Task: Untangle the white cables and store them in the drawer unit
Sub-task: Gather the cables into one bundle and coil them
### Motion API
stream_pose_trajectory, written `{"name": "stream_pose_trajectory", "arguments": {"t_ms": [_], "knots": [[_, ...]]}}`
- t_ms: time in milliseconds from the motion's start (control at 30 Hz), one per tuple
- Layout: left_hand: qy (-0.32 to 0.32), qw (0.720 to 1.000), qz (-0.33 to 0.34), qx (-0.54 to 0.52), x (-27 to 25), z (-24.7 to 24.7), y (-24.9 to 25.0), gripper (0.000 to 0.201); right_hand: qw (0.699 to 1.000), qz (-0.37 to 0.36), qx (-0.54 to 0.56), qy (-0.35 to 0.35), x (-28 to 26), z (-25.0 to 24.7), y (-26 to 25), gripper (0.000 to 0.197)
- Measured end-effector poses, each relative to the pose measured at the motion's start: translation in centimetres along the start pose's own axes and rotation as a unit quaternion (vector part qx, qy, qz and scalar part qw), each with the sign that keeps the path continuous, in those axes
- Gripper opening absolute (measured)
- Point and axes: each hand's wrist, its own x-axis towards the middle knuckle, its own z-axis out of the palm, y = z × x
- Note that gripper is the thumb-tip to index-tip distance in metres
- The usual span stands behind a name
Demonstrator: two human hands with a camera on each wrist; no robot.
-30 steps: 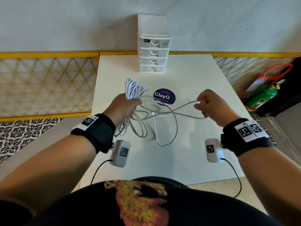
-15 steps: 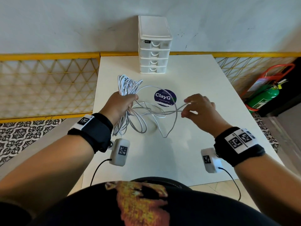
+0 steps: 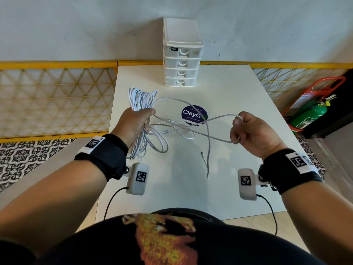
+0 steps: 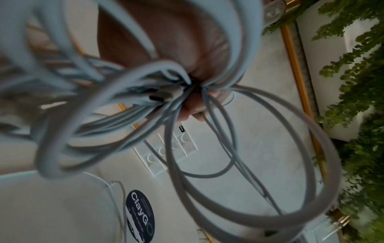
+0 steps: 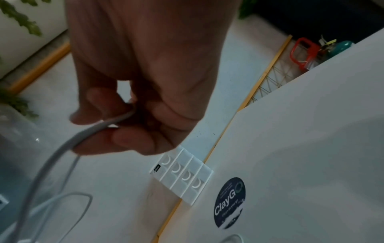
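Note:
My left hand (image 3: pixel 133 123) grips a bundle of white cables (image 3: pixel 142 100) above the white table (image 3: pixel 219 188); loops stick out above and hang below the fist. In the left wrist view the cables (image 4: pixel 145 98) crowd the lens around the fingers (image 4: pixel 193 108). My right hand (image 3: pixel 250 132) holds a loop of one white cable (image 3: pixel 217 119) that stretches across from the bundle. In the right wrist view its fingers (image 5: pixel 129 136) pinch that cable (image 5: pixel 83 136). A loose cable end (image 3: pixel 208 169) dangles between the hands. The white drawer unit (image 3: pixel 181 54) stands at the table's far edge, all drawers pushed in.
A round dark sticker (image 3: pixel 193 114) lies on the table under the cables. A yellow lattice railing (image 3: pixel 53 100) borders the table on both sides. A green fire extinguisher (image 3: pixel 309 113) in a red stand sits on the floor at the right.
My right hand has drawn its cable loop out to the right, away from the bundle, stretching the strand between the hands. The left hand has kept its hold on the bundle.

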Motion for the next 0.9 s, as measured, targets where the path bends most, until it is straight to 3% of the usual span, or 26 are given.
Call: {"name": "stream_pose_trajectory", "arguments": {"t_ms": [133, 233, 333, 400, 467, 533, 600, 733, 833, 900], "knots": [[-0.034, 0.999, -0.005, -0.029, -0.4, 0.3, 0.0, 0.034, 0.999, -0.003, 0.018, 0.040, 0.8, -0.1, 0.5, 0.039], [-0.046, 0.998, -0.002, -0.031, -0.3, 0.3, 0.1, 0.031, 1.000, -0.001, 0.009, 0.013, 0.8, 0.4, 1.0, 0.040], [-0.061, 0.997, 0.004, -0.036, -0.4, 0.6, 0.7, 0.028, 0.998, 0.036, 0.012, -0.058, 1.0, 1.0, 0.9, 0.074], [-0.073, 0.997, 0.007, -0.033, -0.5, 0.9, 1.1, 0.048, 0.987, 0.107, 0.036, -0.111, 1.2, 1.5, 0.3, 0.090], [-0.074, 0.997, 0.020, -0.020, -0.6, 1.2, 1.5, 0.065, 0.969, 0.172, 0.055, -0.167, 1.5, 2.2, -0.1, 0.093], [-0.075, 0.997, 0.035, 0.004, -0.7, 1.5, 1.8, 0.060, 0.959, 0.195, 0.018, -0.205, 1.7, 3.1, -0.3, 0.089], [-0.058, 0.996, 0.047, 0.046, -0.8, 1.9, 2.2, 0.040, 0.953, 0.183, -0.053, -0.235, 1.9, 4.1, -0.4, 0.079], [-0.030, 0.989, 0.086, 0.117, -0.3, 2.2, 2.2, 0.027, 0.948, 0.148, -0.133, -0.250, 1.8, 5.7, -1.5, 0.026], [-0.033, 0.975, 0.127, 0.181, -0.2, 1.6, 2.1, 0.021, 0.959, 0.101, -0.099, -0.244, 2.3, 4.7, -2.2, 0.027], [-0.043, 0.960, 0.149, 0.235, -0.1, 0.8, 2.0, 0.013, 0.971, 0.088, -0.001, -0.223, 2.8, 3.1, -3.6, 0.031]]}}
